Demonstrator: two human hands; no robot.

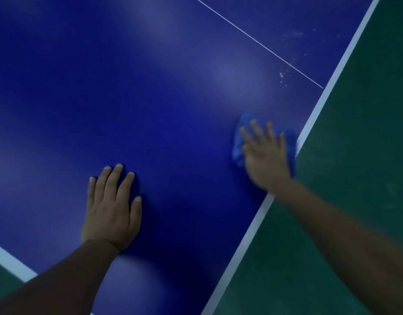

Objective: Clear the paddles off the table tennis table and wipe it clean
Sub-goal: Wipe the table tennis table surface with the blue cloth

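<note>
The right hand pressed a blue cloth flat under spread fingers near the table edge. The left hand braced flat, fingers close together. White specks lay beyond the fingertips; firm overlapping strokes should reach them. No paddles showed.

Blue table tennis table seen from above, white border stripe run along its right edge, second stripe at near left corner. Thin white centre line drawn across top, met by border stripe. Pale specks scattered just beside that junction. Blue cloth laid crumpled just inside border stripe, pressed flat by right hand. Left hand rested palm-down well left of stripe. Green floor seen beyond stripe.
</note>
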